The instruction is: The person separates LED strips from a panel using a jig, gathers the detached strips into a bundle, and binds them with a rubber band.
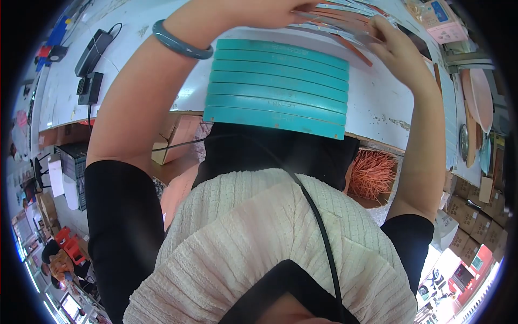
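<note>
At the top of the head view, my left hand [267,12] reaches over thin orange and silvery strips [345,24]. Its fingers are closed together at the strips' left end, partly cut off by the frame edge; what they pinch is hard to make out. My right hand [396,48] is at the strips' right end, with thumb and fingers closed on a thin strip blurred by motion. Below both hands, a teal grooved board [278,89] lies at the table's near edge, touched by neither hand. A grey-blue bangle [181,42] circles my left wrist.
Black power adapters [91,86] with cables lie at the left of the white table [377,116]. Under its edge, a box holds a bundle of orange strands [372,175]. A pink box [445,21] stands at the far right. A black cable [318,216] crosses my chest.
</note>
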### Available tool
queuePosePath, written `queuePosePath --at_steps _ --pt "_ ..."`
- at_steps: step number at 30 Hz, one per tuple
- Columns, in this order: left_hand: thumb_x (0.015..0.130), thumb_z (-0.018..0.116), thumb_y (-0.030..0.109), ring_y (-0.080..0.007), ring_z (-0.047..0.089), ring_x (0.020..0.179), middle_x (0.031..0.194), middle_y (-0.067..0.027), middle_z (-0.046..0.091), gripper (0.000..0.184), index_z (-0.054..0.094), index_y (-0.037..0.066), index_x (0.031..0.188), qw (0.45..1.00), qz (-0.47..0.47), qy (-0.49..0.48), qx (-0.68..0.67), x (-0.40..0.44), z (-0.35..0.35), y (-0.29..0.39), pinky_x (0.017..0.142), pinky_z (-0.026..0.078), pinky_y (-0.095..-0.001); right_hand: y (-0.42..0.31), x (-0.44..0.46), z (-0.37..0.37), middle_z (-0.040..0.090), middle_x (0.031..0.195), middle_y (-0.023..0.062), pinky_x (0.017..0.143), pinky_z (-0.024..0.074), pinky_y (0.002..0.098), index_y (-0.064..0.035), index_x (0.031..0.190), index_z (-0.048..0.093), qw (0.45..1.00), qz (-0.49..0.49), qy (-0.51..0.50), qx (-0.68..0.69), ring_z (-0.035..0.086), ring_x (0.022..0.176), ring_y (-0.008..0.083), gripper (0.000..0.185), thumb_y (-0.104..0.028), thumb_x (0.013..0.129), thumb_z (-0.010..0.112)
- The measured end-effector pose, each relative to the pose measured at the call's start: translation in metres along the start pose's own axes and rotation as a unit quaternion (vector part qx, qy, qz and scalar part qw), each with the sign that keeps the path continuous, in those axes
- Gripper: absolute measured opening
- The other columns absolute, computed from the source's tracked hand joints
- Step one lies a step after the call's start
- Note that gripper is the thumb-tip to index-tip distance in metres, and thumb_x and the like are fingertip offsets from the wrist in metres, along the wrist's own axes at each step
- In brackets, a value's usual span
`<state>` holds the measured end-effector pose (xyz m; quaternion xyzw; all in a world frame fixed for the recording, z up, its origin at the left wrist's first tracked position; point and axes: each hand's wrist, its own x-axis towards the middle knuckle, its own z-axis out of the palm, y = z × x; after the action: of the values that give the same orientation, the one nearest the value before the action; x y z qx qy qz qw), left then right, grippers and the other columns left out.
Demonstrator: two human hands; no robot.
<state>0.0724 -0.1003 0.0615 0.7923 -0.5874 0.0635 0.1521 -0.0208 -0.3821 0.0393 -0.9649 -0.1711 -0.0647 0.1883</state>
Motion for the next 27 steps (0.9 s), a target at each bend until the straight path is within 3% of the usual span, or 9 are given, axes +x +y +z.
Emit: queuePosePath --at_steps 2,4,6,9,18,21,24,25,27 --pt "0.078 0.066 0.012 -0.0396 0.063 0.08 0.079 -0.0195 0.064 0.012 0.062 0.002 0.084 1.0 -0.001 -0.015 -0.013 -0.004 0.004 0.005 0.071 0.048 -0.0462 -0.029 -0.005 0.0 0.059 0.077 0.0137 0.063 0.0455 0.0399 -0.0041 0.088 0.053 0.999 0.013 -0.037 -0.026 0.06 0.072 0.0305 0.019 -0.019 0.087 0.065" --pt "0.077 0.067 0.012 -0.0396 0.062 0.08 0.079 -0.0188 0.064 0.012 0.062 0.003 0.084 0.998 -0.004 -0.062 -0.022 -0.023 -0.007 0.022 0.072 0.048 -0.0463 -0.056 -0.025 0.003 0.059 0.079 0.0131 0.066 0.0465 0.0373 -0.0024 0.089 0.055 0.996 0.009 -0.051 0.075 0.058 0.073 0.0277 0.02 -0.019 0.088 0.066" --pt "0.085 0.061 0.009 -0.0365 0.058 0.082 0.089 -0.0119 0.06 0.014 0.052 0.008 0.095 0.999 0.036 -0.012 -0.021 -0.053 0.016 0.028 0.072 0.044 -0.0431 -0.076 -0.044 0.009 0.06 0.08 0.0131 0.067 0.0473 0.0376 -0.0025 0.09 0.057 0.989 0.013 -0.075 0.123 0.059 0.075 0.029 0.017 -0.017 0.087 0.065" --pt "0.086 0.061 0.01 -0.0358 0.058 0.084 0.09 -0.0116 0.06 0.014 0.052 0.008 0.097 0.995 -0.019 -0.092 -0.031 -0.081 0.011 0.058 0.074 0.045 -0.0429 -0.09 -0.066 0.027 0.061 0.082 0.0127 0.069 0.0481 0.0387 -0.0038 0.09 0.059 0.994 -0.031 -0.046 0.092 0.06 0.078 0.031 0.013 -0.015 0.085 0.065" --pt "0.086 0.061 0.01 -0.0348 0.058 0.086 0.09 -0.0115 0.059 0.015 0.051 0.007 0.097 0.995 -0.087 -0.055 -0.018 -0.101 0.032 0.08 0.076 0.044 -0.0429 -0.108 -0.082 0.034 0.065 0.088 0.0083 0.069 0.0496 0.0402 -0.0079 0.093 0.064 0.999 -0.003 -0.011 -0.039 0.061 0.083 0.0307 0.012 -0.013 0.083 0.066" --pt "0.085 0.063 0.013 -0.0362 0.058 0.086 0.087 -0.0131 0.059 0.019 0.052 0.006 0.098 0.994 -0.078 -0.057 -0.046 -0.1 0.032 0.076 0.074 0.045 -0.0438 -0.097 -0.082 0.04 0.064 0.083 0.0089 0.065 0.0486 0.035 -0.0054 0.091 0.065 0.999 -0.014 0.025 0.017 0.061 0.074 0.0242 0.014 -0.016 0.083 0.068" --pt "0.084 0.066 0.017 -0.0385 0.058 0.085 0.085 -0.0154 0.06 0.024 0.053 0.004 0.099 0.985 -0.065 -0.093 -0.132 -0.093 0.034 0.05 0.072 0.046 -0.0451 -0.065 -0.061 0.034 0.058 0.073 0.0056 0.063 0.0446 0.029 -0.0003 0.092 0.065 0.957 0.073 -0.145 0.241 0.056 0.068 0.0141 0.019 -0.017 0.084 0.069" --pt "0.083 0.067 0.018 -0.0392 0.059 0.085 0.085 -0.016 0.06 0.024 0.054 0.004 0.099 0.978 -0.056 -0.111 -0.167 -0.087 0.035 0.041 0.071 0.046 -0.0455 -0.074 -0.054 0.029 0.057 0.073 0.0019 0.064 0.0429 0.0267 0.0012 0.089 0.064 0.925 0.189 -0.179 0.276 0.05 0.071 0.0092 0.024 -0.022 0.086 0.068" --pt "0.082 0.069 0.018 -0.0406 0.059 0.084 0.085 -0.0172 0.061 0.026 0.055 0.003 0.098 0.96 -0.039 -0.143 -0.237 -0.079 0.034 0.026 0.071 0.046 -0.0463 -0.062 -0.054 0.037 0.058 0.073 0.0019 0.065 0.0435 0.0278 0.0012 0.088 0.064 0.924 0.157 -0.178 0.298 0.051 0.071 0.01 0.025 -0.023 0.086 0.068"
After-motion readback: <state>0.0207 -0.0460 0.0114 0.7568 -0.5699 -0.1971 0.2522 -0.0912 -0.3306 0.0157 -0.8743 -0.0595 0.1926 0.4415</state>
